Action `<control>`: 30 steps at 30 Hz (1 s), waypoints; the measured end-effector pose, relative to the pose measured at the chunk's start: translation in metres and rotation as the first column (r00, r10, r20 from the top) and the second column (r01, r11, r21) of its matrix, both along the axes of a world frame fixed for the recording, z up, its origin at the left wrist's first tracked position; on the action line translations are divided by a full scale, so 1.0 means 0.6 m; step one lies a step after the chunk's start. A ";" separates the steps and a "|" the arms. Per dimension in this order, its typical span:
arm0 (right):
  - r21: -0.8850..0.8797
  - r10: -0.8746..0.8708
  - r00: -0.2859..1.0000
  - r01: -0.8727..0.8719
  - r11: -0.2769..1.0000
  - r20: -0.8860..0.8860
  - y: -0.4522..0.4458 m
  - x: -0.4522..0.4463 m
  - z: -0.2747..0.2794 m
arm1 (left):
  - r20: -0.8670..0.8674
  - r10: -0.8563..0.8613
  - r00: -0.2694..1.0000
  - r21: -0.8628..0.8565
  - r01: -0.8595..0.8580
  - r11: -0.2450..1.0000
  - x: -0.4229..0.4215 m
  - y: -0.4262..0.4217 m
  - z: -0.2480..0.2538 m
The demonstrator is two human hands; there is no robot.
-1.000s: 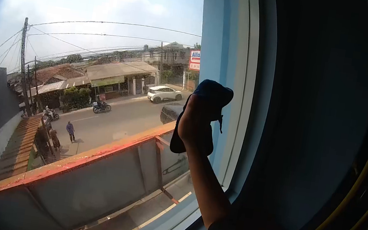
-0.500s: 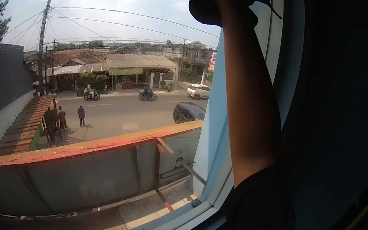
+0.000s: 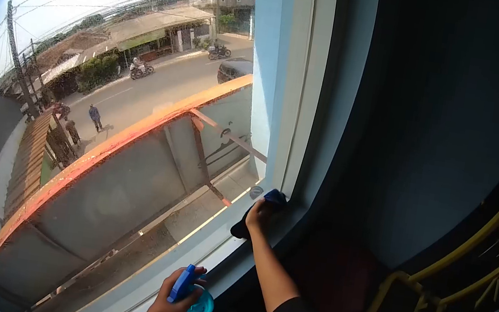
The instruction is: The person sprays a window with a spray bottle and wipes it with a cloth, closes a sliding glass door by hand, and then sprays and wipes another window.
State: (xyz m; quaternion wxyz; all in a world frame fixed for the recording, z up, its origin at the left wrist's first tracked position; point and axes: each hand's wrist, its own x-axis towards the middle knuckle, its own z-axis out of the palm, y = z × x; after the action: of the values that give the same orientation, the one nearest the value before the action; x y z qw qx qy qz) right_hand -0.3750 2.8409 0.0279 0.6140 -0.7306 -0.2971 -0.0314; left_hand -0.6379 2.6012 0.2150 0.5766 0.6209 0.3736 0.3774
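Observation:
My left hand (image 3: 164, 298) is closed around a spray bottle with a blue trigger head (image 3: 183, 283) and a turquoise see-through body (image 3: 200, 307), low in the view beside the window sill. My right hand (image 3: 257, 214) reaches down to the lower right corner of the window, its fingers closed on a dark cloth (image 3: 241, 228). The cloth hangs below the hand against the frame. A dark blue piece (image 3: 275, 197) shows just past my fingers; whether it belongs to the cloth I cannot tell.
The pale window frame (image 3: 300, 99) meets the light sill (image 3: 216, 251) at the corner. Yellow railings (image 3: 491, 224) stand in the shade at right. Through the glass are an orange-edged panel (image 3: 137, 133), a street with motorbikes, and people standing.
My right hand has come down from the top of the window to its lower corner with the cloth. The view has tilted downward, bringing my left hand and the spray bottle further into sight.

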 end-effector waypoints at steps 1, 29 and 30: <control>-0.274 0.147 0.971 -0.092 0.957 0.187 -0.017 0.033 -0.024 | -0.014 -0.010 1.000 0.001 0.010 1.000 -0.005 0.000 -0.001; -0.524 0.782 0.559 -0.594 0.610 0.277 -0.566 -0.612 0.029 | -0.083 0.211 0.974 0.002 -0.212 0.977 -0.455 -0.393 -0.126; -0.481 0.760 0.536 -0.590 0.648 0.367 -0.590 -0.650 0.015 | -0.074 0.240 0.968 0.022 -0.239 0.971 -0.486 -0.422 -0.127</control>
State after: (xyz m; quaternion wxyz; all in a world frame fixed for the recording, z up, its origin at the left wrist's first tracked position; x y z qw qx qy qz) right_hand -0.7652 2.4871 0.0367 0.3482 -0.5985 -0.7196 0.0527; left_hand -0.9296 2.3478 0.1391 0.5082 0.5889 0.4650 0.4227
